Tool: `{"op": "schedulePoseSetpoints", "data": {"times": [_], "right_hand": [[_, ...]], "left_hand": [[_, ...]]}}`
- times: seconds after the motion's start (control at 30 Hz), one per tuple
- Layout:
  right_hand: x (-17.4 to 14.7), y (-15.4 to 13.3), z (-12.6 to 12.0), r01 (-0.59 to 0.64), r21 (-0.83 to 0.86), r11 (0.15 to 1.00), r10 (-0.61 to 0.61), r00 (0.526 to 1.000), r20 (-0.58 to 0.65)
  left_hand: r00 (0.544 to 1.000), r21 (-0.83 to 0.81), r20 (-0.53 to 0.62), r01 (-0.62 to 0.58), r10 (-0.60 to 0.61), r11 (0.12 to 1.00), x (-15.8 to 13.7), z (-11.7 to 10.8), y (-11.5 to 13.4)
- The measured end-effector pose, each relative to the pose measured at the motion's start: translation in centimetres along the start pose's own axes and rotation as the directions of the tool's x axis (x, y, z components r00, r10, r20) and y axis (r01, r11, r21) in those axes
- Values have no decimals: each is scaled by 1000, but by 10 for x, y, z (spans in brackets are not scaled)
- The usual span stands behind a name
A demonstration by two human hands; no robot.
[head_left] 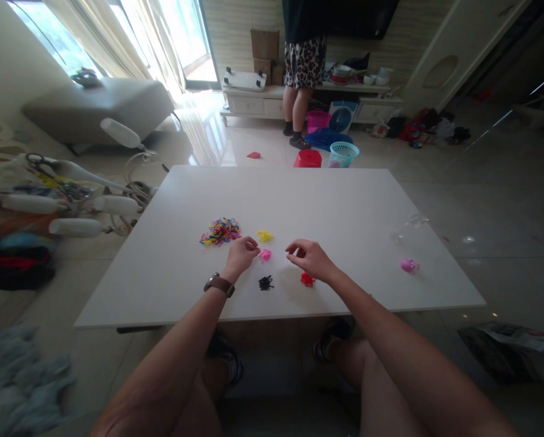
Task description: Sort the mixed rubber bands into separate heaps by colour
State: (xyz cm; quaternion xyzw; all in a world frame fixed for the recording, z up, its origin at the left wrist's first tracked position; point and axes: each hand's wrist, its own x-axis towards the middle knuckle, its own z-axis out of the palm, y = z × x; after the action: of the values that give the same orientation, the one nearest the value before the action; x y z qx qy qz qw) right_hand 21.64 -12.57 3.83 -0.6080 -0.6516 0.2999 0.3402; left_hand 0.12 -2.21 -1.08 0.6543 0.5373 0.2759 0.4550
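My left hand (241,255), with a dark watch on its wrist, is closed in a pinch beside a small pink pile (265,255). Whatever sits between its fingertips is too small to make out. Across from it, my right hand (312,260) hovers with thumb and index finger apart and nothing visible between them. Under that hand lies a red pile (307,279). A black pile (266,283) and a yellow pile (265,235) lie near the pink one. Left of these is a larger mixed heap (221,232) of small coloured pieces resembling rubber bands.
The white table (345,200) carries a pink-purple object (409,265) and a transparent container (416,220) at the right. Beyond its far edge stand a red stool (308,159) and a turquoise basket (343,154). Another person (305,64) stands by the cabinet. A lamp (117,205) is at left.
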Motion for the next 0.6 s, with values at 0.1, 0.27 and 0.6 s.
{"op": "schedulePoseSetpoints", "data": {"times": [0.1,0.27,0.6], "right_hand": [[-1,0,-1,1,-4,1000,-1,1000,6],[-2,-1,-2,11,-16,1000,-11,1000,8],[-3,-2,-2,0,-38,999,1,999,49]], "left_hand": [[1000,38,9,-12,11,999,2,2,-1],[999,64,46,-12,9,998,3,2,-3],[990,334,139,-67,21,940,-2,-7,0]]}}
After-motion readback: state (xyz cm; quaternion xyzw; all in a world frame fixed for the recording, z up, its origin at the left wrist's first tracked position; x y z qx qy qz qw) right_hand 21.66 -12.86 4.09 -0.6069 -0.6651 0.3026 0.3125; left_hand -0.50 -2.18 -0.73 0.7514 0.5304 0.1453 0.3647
